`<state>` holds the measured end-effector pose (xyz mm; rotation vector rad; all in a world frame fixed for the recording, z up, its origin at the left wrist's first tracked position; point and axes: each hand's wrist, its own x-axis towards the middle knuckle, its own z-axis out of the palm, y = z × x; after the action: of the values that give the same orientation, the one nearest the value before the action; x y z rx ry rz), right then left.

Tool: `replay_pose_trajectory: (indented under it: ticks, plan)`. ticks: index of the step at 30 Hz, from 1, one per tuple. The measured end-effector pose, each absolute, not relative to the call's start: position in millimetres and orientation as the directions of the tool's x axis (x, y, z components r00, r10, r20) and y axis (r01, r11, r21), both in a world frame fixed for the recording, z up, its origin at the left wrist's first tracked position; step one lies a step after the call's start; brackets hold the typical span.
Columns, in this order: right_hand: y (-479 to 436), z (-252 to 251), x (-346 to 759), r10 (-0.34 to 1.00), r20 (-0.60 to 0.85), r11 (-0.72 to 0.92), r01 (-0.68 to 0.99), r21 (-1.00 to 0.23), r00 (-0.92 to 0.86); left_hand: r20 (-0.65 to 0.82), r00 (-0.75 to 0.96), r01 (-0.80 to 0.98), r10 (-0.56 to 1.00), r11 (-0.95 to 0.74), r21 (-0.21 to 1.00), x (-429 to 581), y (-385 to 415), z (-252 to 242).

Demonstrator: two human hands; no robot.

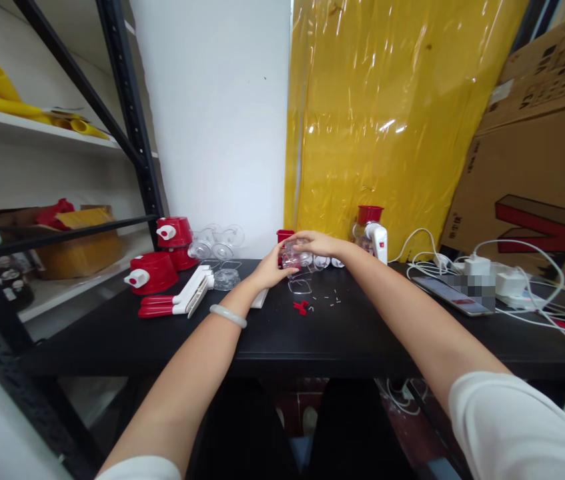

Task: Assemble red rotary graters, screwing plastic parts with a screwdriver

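Note:
Both hands meet near the back of the table around a clear plastic part [292, 257], rounded and see-through. My left hand [268, 267] grips it from the left, thumb in front; my right hand [319, 244] curves over it from the right, and its fingertips are partly hidden. Just behind is a red cup-shaped piece [285, 235]. More clear round pieces [321, 263] lie beside the right wrist. On the table in front are a thin clear frame [300, 287], a small red part [301, 307] and several tiny metal pins [333, 305]. A white piece [260, 299] shows partly behind my left forearm.
Leftward lie red housings [153, 272], white handles with red ends [182, 301] and clear plastic parts [217, 240]. An assembled red-and-white device [378, 240] stands at the back. A phone [455, 295], chargers and cables [507, 280] occupy the right. A shelf rack [125, 80] borders the left.

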<state>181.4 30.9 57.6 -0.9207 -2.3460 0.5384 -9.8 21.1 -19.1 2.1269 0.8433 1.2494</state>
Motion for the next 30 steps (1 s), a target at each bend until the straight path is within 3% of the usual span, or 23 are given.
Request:
replay_pose_trajectory:
  ticks: [6, 13, 25, 30]
  plan:
    - [26, 53, 181, 0.692, 0.392, 0.72, 0.539, -0.437, -0.606, 0.558, 0.362, 0.281, 0.747, -0.658, 0.698, -10, 22, -20]
    - [22, 45, 180, 0.722, 0.39, 0.677, 0.702, -0.223, -0.572, 0.624, 0.325, 0.368, 0.711, -0.703, 0.609, -8, 21, -23]
    - [23, 34, 195, 0.67, 0.49, 0.73, 0.616, -0.297, -0.557, 0.645, 0.3, 0.43, 0.703, -0.703, 0.566, -3, 13, -20]
    - [23, 16, 206, 0.582, 0.629, 0.75, 0.638, -0.173, -0.515, 0.613, 0.265, 0.446, 0.744, -0.659, 0.606, -1, 14, -20]
